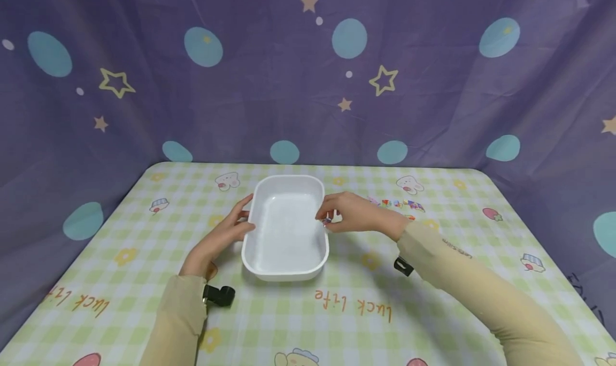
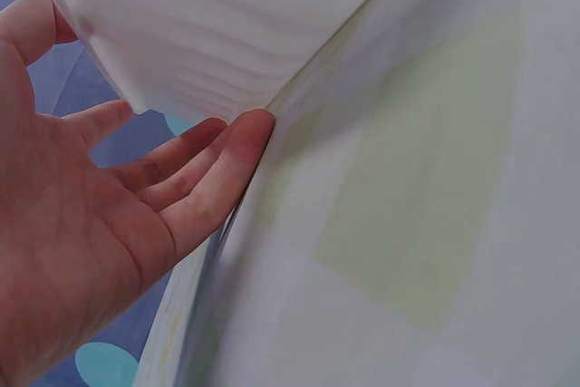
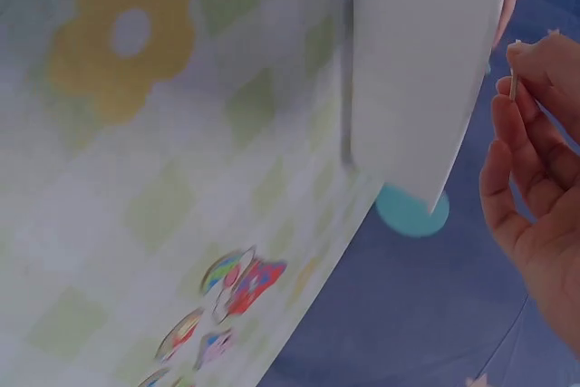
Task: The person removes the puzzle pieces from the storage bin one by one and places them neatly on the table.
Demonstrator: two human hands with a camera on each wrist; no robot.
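A deep white rectangular tub (image 1: 287, 237) with rounded corners stands upright on the table, nothing showing inside it. My left hand (image 1: 223, 235) holds its left side, thumb over the rim; in the left wrist view the fingers (image 2: 213, 169) reach along the tub's outer wall, tips at its base. At the right rim, my right hand (image 1: 351, 212) pinches a small thin flat piece (image 3: 513, 86) between thumb and forefinger. It is edge-on in the right wrist view, so its face is hidden. Several small colourful flat cutouts (image 3: 254, 287) lie on the cloth beyond the right wrist.
A green-and-white checked cloth (image 1: 269, 323) with printed flowers and lettering covers the table. A purple curtain (image 1: 289, 77) with stars and blue ovals hangs behind and at both sides. Black camera mounts (image 1: 218, 295) sit on both wrists.
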